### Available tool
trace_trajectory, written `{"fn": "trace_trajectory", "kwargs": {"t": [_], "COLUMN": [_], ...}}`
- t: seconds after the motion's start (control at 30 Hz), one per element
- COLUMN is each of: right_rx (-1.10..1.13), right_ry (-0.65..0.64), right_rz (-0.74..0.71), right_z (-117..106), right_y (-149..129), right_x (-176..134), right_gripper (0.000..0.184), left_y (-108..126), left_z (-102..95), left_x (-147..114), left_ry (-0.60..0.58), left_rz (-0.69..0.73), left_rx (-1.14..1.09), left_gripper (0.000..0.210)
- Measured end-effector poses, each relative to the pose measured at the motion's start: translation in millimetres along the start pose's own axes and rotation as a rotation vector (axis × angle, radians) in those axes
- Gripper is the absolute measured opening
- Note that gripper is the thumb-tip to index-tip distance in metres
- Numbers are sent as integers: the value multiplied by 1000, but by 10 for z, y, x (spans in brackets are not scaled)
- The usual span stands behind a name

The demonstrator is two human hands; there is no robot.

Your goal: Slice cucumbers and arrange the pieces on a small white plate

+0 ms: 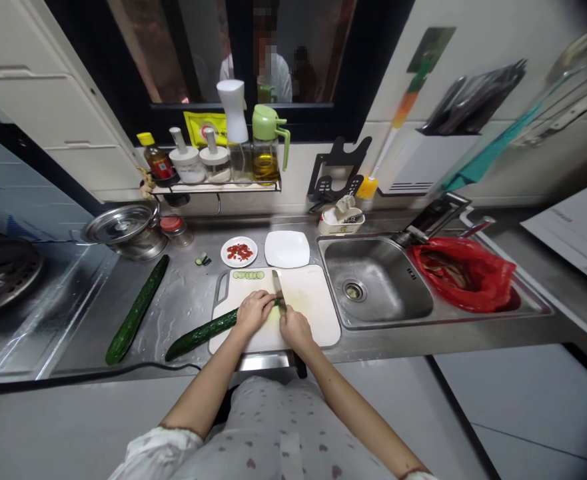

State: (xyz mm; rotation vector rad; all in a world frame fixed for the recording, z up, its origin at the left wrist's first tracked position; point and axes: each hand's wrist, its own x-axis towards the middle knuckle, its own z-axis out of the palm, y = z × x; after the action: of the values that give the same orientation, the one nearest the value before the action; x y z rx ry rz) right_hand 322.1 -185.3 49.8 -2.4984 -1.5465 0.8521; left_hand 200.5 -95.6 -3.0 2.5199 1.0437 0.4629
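Observation:
My left hand (254, 310) grips a long dark green cucumber (206, 335), whose near end reaches off the board to the left. In my right hand (296, 328) is a kitchen knife (278, 283), its blade upright against the cucumber's cut end beside my left fingertips. Both hands are over a white cutting board (318, 300). A row of thin cucumber slices (248, 275) lies along the board's upper left. By the board's front edge, below my right hand, another blade and a dark handle (300, 365) show partly.
A second cucumber (138, 310) lies at left, near a lidded steel pot (123, 230). Behind the board stand a plate of chopped red pieces (226, 259) and a white plate (287, 248). The sink (378, 283) and a red plastic bag (473, 277) are at right.

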Motion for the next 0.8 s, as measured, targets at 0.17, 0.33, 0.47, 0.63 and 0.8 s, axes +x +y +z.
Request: {"fn": "trace_trajectory", "kwargs": {"t": [0.17, 0.33, 0.47, 0.63, 0.8], "right_rx": [-38, -54, -52, -57, -55], "right_ry": [-52, -66, -73, -85, -70], "right_rz": [32, 29, 35, 40, 31], "right_z": [-13, -2, -18, -47, -28], "right_y": [5, 36, 28, -2, 2], "right_x": [-117, -263, -305, -255, -164], "right_gripper": [29, 29, 31, 30, 29], "left_y": [-11, -13, -19, -19, -5], "left_z": [11, 17, 24, 11, -1], "left_x": [6, 10, 14, 22, 17], "left_ry": [5, -2, -10, -25, -29], "left_rz": [4, 1, -9, -15, -12], "left_rx": [-8, -12, -11, -26, -22], "left_gripper": [27, 28, 27, 27, 27]}}
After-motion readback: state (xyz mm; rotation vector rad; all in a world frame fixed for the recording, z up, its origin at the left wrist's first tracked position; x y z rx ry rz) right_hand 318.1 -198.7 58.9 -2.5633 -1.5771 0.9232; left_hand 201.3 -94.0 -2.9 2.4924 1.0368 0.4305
